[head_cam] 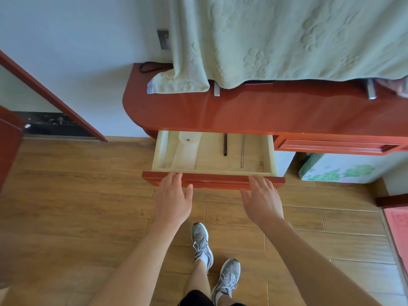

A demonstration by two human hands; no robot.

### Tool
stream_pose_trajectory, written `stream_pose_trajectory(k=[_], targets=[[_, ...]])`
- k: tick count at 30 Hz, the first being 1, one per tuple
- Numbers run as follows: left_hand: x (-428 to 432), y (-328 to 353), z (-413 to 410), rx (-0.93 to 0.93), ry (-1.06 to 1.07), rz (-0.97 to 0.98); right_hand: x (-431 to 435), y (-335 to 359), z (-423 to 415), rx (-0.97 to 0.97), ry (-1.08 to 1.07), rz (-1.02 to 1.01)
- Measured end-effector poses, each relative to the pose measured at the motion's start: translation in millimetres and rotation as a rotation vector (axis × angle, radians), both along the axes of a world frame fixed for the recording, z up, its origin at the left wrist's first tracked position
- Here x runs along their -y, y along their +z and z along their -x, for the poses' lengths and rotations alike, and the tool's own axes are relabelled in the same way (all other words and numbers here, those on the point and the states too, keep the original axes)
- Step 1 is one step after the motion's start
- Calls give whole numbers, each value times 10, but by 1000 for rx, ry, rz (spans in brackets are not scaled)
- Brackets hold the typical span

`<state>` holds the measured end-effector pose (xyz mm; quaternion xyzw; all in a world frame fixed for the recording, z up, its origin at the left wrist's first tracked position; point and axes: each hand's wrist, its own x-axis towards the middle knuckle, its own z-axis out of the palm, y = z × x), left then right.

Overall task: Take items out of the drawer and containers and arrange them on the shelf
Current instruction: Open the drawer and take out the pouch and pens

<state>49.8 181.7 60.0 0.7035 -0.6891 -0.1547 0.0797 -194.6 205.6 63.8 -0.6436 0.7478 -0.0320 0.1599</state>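
A pale wooden drawer (159, 151) stands pulled out from under a red-brown cabinet top (254, 111). Inside lie a translucent white roll (189, 140) with a loose strip at the left, a dark slim stick (225, 144) in the middle and a thin pinkish rod (242, 151) to its right. My left hand (173, 199) and my right hand (262, 202) are both stretched out with straight fingers. Their fingertips touch the drawer's red front panel (216, 181) near its two ends. Neither hand holds anything.
A pale green towel (276, 40) hangs over the back of the cabinet top. A shut drawer (335, 146) is to the right, with a flowered box (344, 168) below it. A red door frame (50, 96) stands at the left. My feet (214, 257) are on the wood-pattern floor.
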Motion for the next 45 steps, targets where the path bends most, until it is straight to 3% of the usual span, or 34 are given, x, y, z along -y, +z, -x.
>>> stream_pose_trajectory(k=[10,20,28,37,45], targets=[[785,162,53,9,-52,15,745,163,-72,39,52,47],[1495,-234,-39,-33,-68,-107,1427,-168,-244,75,-3,-54],[1799,-599,27,-89,35,-271,1697,-497,-161,100,-64,-158],[1861,-826,111,-27,182,-318,1777,-793,-146,140,-32,-138],[1901,-834,168,-288,350,-324,1747,-757,-68,177,-28,-141]])
